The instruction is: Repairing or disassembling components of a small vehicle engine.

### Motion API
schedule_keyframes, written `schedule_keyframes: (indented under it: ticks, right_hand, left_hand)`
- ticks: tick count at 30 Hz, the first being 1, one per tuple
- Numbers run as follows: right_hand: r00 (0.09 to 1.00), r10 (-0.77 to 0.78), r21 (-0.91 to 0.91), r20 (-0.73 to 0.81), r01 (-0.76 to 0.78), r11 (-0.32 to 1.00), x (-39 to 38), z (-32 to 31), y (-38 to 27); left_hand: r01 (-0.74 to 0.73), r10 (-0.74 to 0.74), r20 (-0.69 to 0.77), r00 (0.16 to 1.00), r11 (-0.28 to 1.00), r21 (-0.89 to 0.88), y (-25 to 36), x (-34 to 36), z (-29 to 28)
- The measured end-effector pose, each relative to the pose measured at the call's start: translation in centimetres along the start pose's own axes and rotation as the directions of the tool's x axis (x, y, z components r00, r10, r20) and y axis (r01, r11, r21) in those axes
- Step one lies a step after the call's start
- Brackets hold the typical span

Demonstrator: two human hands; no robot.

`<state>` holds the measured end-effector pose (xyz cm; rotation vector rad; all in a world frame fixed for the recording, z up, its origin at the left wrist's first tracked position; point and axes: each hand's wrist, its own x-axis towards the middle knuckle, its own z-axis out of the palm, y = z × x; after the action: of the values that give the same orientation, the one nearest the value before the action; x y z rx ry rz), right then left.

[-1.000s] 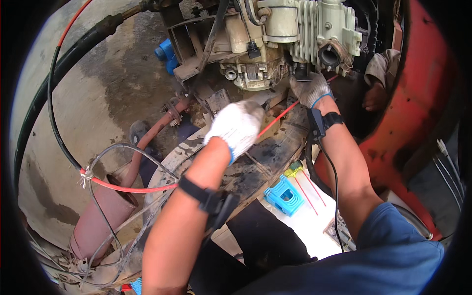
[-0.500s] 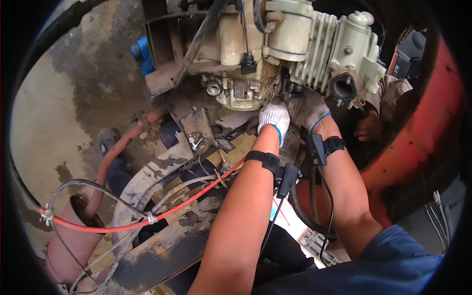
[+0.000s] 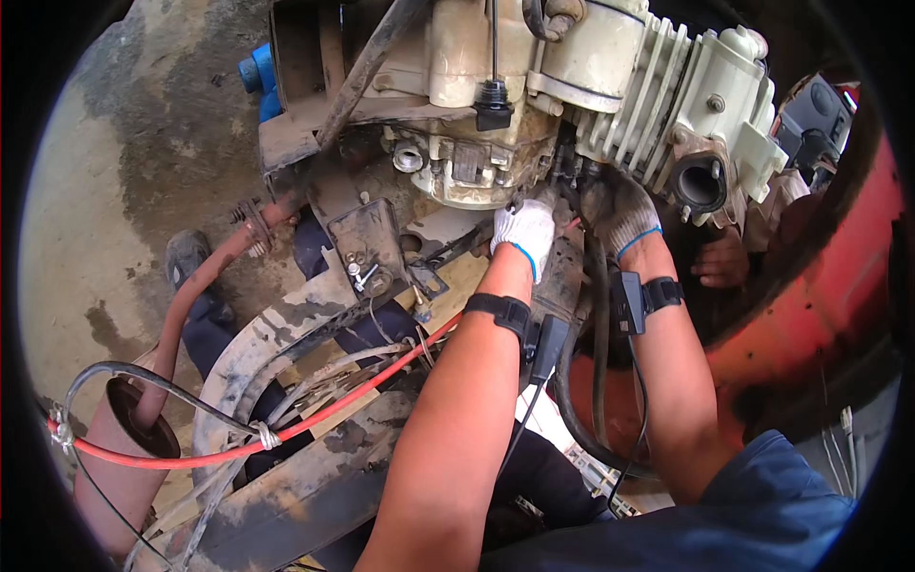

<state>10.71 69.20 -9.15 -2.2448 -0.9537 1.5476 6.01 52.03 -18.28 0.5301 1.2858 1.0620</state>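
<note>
Both my hands are gloved and reach beneath the dirty cream engine (image 3: pixel 467 162). My left hand (image 3: pixel 522 229), in a white knit glove, is at the lower edge of the round housing; its fingers curl inward, and what they grip is hidden. My right hand (image 3: pixel 624 214), in a darker, grimy glove, is beside it under the finned cylinder (image 3: pixel 624 95), at some dark fittings (image 3: pixel 562 162); its fingertips are hidden. A red hose (image 3: pixel 362 388) runs across the frame below toward my hands, and black hoses (image 3: pixel 599 362) hang under my right wrist.
Another person's hand (image 3: pixel 720 257) shows inside the red curved panel (image 3: pixel 810 305) at right. A shoe and dark trouser leg (image 3: pixel 191 276) lie beyond the rusty pipe (image 3: pixel 219 262) and pink muffler (image 3: pixel 119 486) at left. The dirty metal frame (image 3: pixel 233 381) crosses below the engine.
My left hand has moved up and right from over the red hose to beside my right hand under the engine. The view has shifted, and the tools below are now mostly hidden.
</note>
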Motion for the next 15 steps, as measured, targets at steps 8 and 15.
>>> schedule_keyframes:
  ticks: [8,15]
  right_hand:
    - [0.988,-0.144,0.024,-0.052,0.146,0.989,-0.5,0.0,-0.3]
    - [0.843,-0.285,-0.734,0.456,0.175,-0.656,-0.1,-0.7,-2.3]
  left_hand:
    - [0.227,-0.315,-0.052,0.948,0.781,-0.582,1.6,-0.3,0.1]
    - [0.122,-0.143,-0.171,0.975,0.984,-0.131,1.7,-0.2,0.1]
